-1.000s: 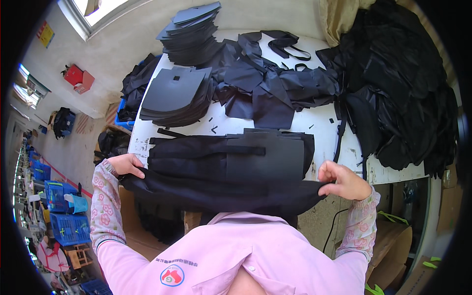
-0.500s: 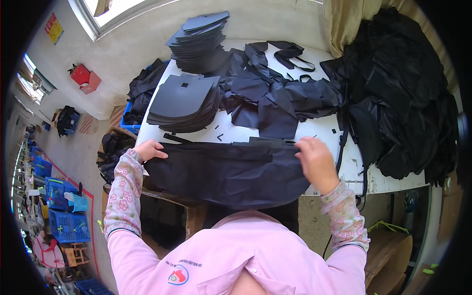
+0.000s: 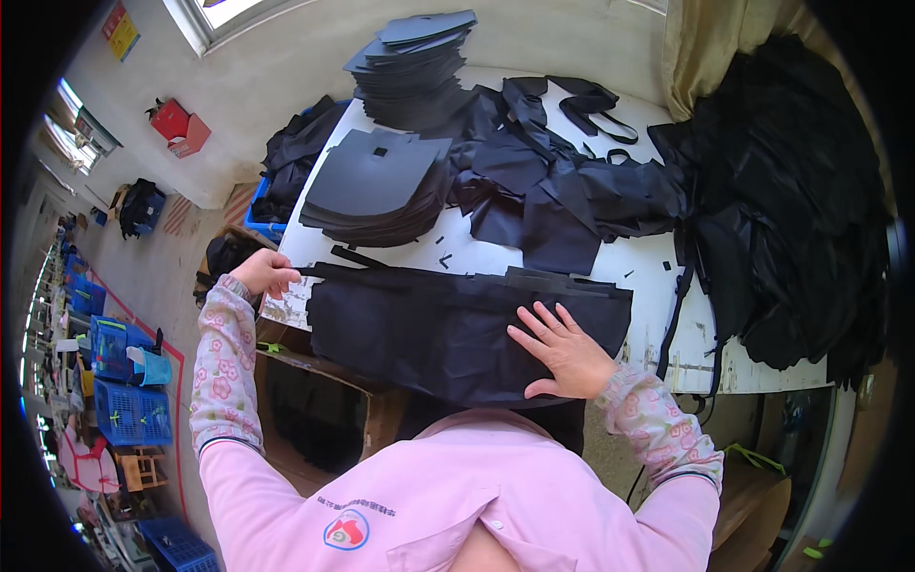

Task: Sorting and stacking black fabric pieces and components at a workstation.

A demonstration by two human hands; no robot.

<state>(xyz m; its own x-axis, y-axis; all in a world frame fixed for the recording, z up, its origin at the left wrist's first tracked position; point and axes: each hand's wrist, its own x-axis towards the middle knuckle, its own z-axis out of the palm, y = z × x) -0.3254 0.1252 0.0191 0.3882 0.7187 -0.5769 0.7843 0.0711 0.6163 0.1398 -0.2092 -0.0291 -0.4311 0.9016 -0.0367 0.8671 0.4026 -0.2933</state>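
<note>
A wide black fabric piece (image 3: 419, 329) lies across the near edge of the white table, its lower part hanging toward me. At its upper left corner my left hand (image 3: 268, 275) is closed, pinching the end of a narrow black strip. My right hand (image 3: 564, 353) rests flat on the right part of the fabric, fingers spread. Along the fabric's top right edge a dark flat layer (image 3: 553, 278) sticks out. Just beyond the fabric lies a short black strap (image 3: 355, 256).
Stacks of dark flat panels (image 3: 376, 181) stand at the table's left and far left. Crumpled black fabric (image 3: 543, 200) covers the middle, and a large black heap (image 3: 782, 210) fills the right. A cardboard box (image 3: 381, 429) sits below the table edge; a blue crate (image 3: 262, 214) stands beyond its left side.
My left hand has moved out to the left, drawing on the strip. My right hand has come off the top right edge and now lies flat on the fabric.
</note>
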